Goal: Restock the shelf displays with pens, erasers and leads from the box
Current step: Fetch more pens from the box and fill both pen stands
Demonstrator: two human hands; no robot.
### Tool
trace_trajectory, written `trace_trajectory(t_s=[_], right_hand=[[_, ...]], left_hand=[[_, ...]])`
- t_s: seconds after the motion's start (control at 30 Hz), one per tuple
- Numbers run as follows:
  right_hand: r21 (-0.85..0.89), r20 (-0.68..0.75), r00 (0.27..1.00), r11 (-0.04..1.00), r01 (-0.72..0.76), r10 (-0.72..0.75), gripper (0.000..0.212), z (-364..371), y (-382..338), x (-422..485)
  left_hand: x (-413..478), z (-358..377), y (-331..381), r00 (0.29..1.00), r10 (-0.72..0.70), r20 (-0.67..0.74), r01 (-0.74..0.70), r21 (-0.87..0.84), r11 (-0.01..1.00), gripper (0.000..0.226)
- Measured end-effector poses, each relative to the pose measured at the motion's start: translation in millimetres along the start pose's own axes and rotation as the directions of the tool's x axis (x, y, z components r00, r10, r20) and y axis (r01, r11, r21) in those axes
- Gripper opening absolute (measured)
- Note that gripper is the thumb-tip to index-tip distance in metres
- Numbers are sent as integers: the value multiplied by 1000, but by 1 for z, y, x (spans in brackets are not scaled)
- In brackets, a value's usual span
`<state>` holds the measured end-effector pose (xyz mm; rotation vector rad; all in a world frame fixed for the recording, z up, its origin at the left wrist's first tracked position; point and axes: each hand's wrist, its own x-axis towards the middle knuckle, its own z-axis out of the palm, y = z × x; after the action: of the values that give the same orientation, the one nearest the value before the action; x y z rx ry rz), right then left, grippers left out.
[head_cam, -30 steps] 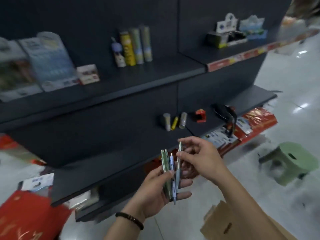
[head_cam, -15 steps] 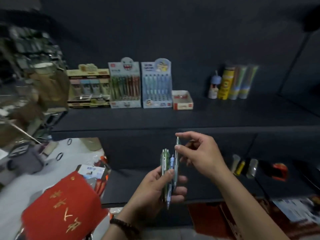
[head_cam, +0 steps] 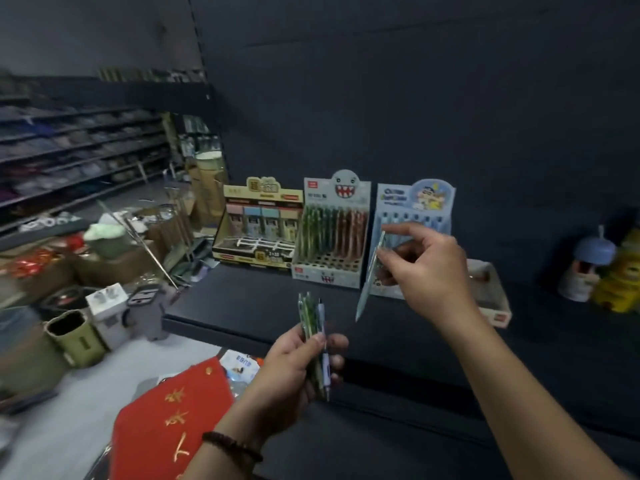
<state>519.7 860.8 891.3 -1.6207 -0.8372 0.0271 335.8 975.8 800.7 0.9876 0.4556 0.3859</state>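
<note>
Pinching a light, stiff pen (head_cam: 365,289) by its upper barrel with our right hand (head_cam: 427,271), we clasp likely-slippery spare pens (head_cam: 311,318) in our left hand (head_cam: 287,375).

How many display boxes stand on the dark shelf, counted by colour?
Yellow display box: 1
White display box with toothy face: 1
Light blue display box: 1
Low red-and-white tray: 1
Total: 4
</note>
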Motion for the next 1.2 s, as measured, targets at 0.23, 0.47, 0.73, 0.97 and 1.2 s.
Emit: trace_trajectory(t_s=[0.23, 0.47, 0.73, 0.97, 1.2], right_hand=[[-241, -91, 979, 958, 158, -184, 26, 54, 12, 74], [-417, -144, 971, 901, 117, -193, 27, 108, 20, 122], [-568, -204, 961, 822, 40, -187, 21, 145, 34, 144], [-623, -164, 977, 782, 3, -134, 17, 160, 40, 145], [-755, -38, 999, 656, -11, -27, 21, 161, 34, 147]], left_hand=[[64, -31, 42, 997, 72, -41, -76, -84, 994, 13], [126, -67, 86, 1000, 29, 10, -28, -55, 998, 17], [177, -98, 119, 986, -26, 168, 32, -36, 999, 32], [186, -103, 111, 979, 14, 204, -6, -43, 999, 40], [175, -109, 113, 975, 48, 215, -55, 24, 998, 36]])
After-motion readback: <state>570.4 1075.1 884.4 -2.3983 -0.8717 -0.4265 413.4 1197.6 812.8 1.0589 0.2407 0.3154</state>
